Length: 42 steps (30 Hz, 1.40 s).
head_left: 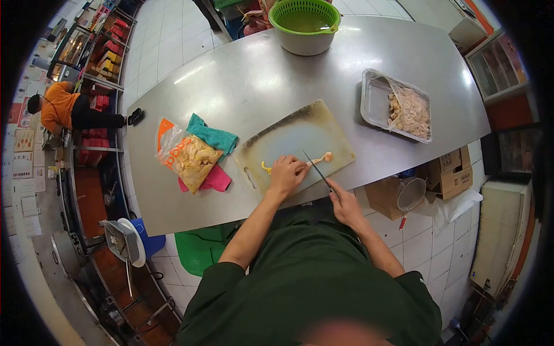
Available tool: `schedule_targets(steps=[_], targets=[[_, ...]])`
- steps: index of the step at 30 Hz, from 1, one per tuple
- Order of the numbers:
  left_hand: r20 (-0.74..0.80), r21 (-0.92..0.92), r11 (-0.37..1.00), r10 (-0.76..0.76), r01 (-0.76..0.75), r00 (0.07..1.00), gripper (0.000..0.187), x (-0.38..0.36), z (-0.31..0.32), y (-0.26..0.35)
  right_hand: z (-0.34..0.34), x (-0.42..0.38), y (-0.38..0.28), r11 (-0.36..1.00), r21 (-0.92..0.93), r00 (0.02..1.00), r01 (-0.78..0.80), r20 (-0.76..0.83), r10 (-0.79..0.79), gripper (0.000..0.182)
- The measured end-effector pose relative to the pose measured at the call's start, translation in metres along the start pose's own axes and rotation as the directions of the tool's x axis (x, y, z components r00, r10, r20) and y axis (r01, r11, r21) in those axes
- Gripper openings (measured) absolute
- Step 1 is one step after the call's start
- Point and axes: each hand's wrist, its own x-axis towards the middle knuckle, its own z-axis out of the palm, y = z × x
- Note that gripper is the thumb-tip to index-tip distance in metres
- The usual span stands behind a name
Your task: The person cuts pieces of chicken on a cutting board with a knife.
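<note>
A worn cutting board (294, 131) with a darkened far edge lies on the steel table in front of me. My left hand (288, 174) is over its near part, fingers curled down on a thin strip of pale raw meat (327, 157). A yellow end (266, 168) of food sticks out on the hand's left side. In my right hand (345, 205) is a knife (315, 166), gripped by the handle. Its blade slants across the strip, close beside my left fingertips.
Left of the board, a plastic bag of yellowish raw meat (196, 161) rests by a teal cloth (212, 137) and a pink cloth (217, 180). A tray (373, 104) with pale meat stands right. A green colander in a basin (304, 43) is at the back. A person in orange (60, 106) stands far left.
</note>
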Motion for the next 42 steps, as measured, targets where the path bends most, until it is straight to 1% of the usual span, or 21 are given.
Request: schedule_targets(steps=[2, 3, 5, 9, 12, 14, 15, 17, 18, 21, 23, 27, 29, 30, 32, 33, 36, 38, 39, 41, 42], targets=[[-0.049, 0.018, 1.0, 0.014, -0.013, 0.999, 0.012, -0.005, 0.007, -0.003, 0.004, -0.003, 0.009, 0.993, -0.035, 0.993, 0.112, -0.03, -0.113, 0.04], [-0.051, 0.015, 1.0, 0.01, -0.009, 0.999, 0.012, -0.006, 0.01, -0.002, 0.008, 0.0, 0.013, 0.993, -0.039, 0.993, 0.111, -0.027, -0.112, 0.04], [-0.116, 0.065, 0.996, 0.062, -0.055, 0.991, 0.01, -0.01, 0.013, -0.001, 0.016, 0.005, 0.019, 0.982, -0.066, 0.982, 0.175, -0.063, -0.179, 0.04], [-0.156, 0.064, 0.993, 0.103, -0.094, 0.982, 0.008, -0.013, 0.015, 0.0, 0.027, 0.039, 0.007, 0.98, -0.102, 0.984, 0.173, -0.023, -0.176, 0.041], [-0.157, 0.044, 0.994, 0.106, -0.1, 0.982, 0.008, -0.013, 0.015, -0.002, 0.031, 0.05, 0.002, 0.988, -0.103, 0.993, 0.113, 0.034, -0.11, 0.042], [-0.137, 0.029, 0.994, 0.11, -0.107, 0.984, 0.009, -0.013, 0.015, -0.003, 0.037, 0.054, 0.009, 0.971, -0.095, 0.973, 0.22, -0.045, -0.225, 0.042], [-0.139, 0.027, 0.994, 0.109, -0.106, 0.984, 0.009, -0.012, 0.015, -0.004, 0.038, 0.058, 0.009, 0.971, -0.098, 0.973, 0.22, -0.043, -0.225, 0.042], [-0.155, 0.038, 0.992, 0.124, -0.119, 0.98, 0.008, -0.013, 0.015, -0.003, 0.043, 0.066, 0.007, 0.945, -0.11, 0.946, 0.307, -0.073, -0.316, 0.041], [-0.157, 0.038, 0.992, 0.125, -0.12, 0.98, 0.008, -0.012, 0.014, -0.003, 0.041, 0.065, 0.006, 0.945, -0.111, 0.945, 0.308, -0.074, -0.317, 0.041], [-0.175, 0.046, 0.996, 0.085, -0.078, 0.981, 0.006, -0.013, 0.015, -0.003, 0.031, 0.051, 0.009, 0.945, -0.116, 0.947, 0.307, -0.061, -0.315, 0.041], [-0.192, 0.055, 0.998, 0.016, -0.006, 0.981, 0.006, -0.012, 0.017, -0.002, 0.014, 0.022, 0.022, 0.965, -0.193, 0.984, 0.179, 0.027, -0.177, 0.042], [-0.19, 0.062, 0.998, 0.015, -0.003, 0.982, 0.007, -0.013, 0.017, -0.003, -0.018, -0.026, 0.016, 0.981, -0.144, 0.992, 0.129, 0.033, -0.125, 0.042], [-0.147, 0.053, 0.998, -0.015, 0.023, 0.989, 0.008, -0.012, 0.012, -0.002, -0.032, -0.032, 0.002, 0.971, -0.235, 0.989, -0.049, 0.127, 0.081, 0.042], [-0.146, 0.056, 0.998, -0.011, 0.019, 0.989, 0.008, -0.012, 0.009, -0.001, -0.032, -0.032, 0.002, 0.972, -0.232, 0.989, -0.049, 0.125, 0.079, 0.042], [-0.062, 0.05, 0.995, -0.078, 0.081, 0.995, 0.01, -0.012, 0.002, 0.0, -0.034, -0.028, 0.002, 0.992, -0.124, 0.993, -0.019, 0.115, 0.033, 0.041], [-0.066, 0.052, 0.996, -0.073, 0.076, 0.995, 0.01, -0.011, 0.0, -0.004, -0.032, -0.024, 0.003, 0.992, -0.123, 0.993, -0.014, 0.111, 0.028, 0.041], [0.01, 0.012, 0.992, -0.127, 0.127, 0.992, 0.012, -0.013, -0.004, -0.006, -0.014, -0.014, 0.013, 0.998, -0.058, 0.998, 0.026, 0.061, -0.022, 0.042], [0.005, 0.036, 0.986, -0.165, 0.165, 0.986, 0.014, -0.015, -0.005, -0.004, -0.004, -0.008, 0.013, 0.99, -0.008, 0.99, 0.139, -0.019, -0.139, 0.041], [0.002, 0.039, 0.986, -0.164, 0.164, 0.986, 0.014, -0.014, -0.004, -0.002, -0.003, -0.007, 0.01, 0.99, -0.006, 0.989, 0.144, -0.019, -0.144, 0.041], [-0.118, 0.053, 0.995, -0.081, 0.088, 0.99, 0.013, -0.015, 0.002, 0.003, -0.006, -0.009, 0.003, 0.999, -0.049, 0.997, 0.013, 0.081, -0.009, 0.04], [-0.119, 0.055, 0.995, -0.082, 0.089, 0.99, 0.013, -0.015, 0.005, 0.002, -0.006, -0.009, 0.002, 0.999, -0.047, 0.996, 0.015, 0.083, -0.011, 0.04]])
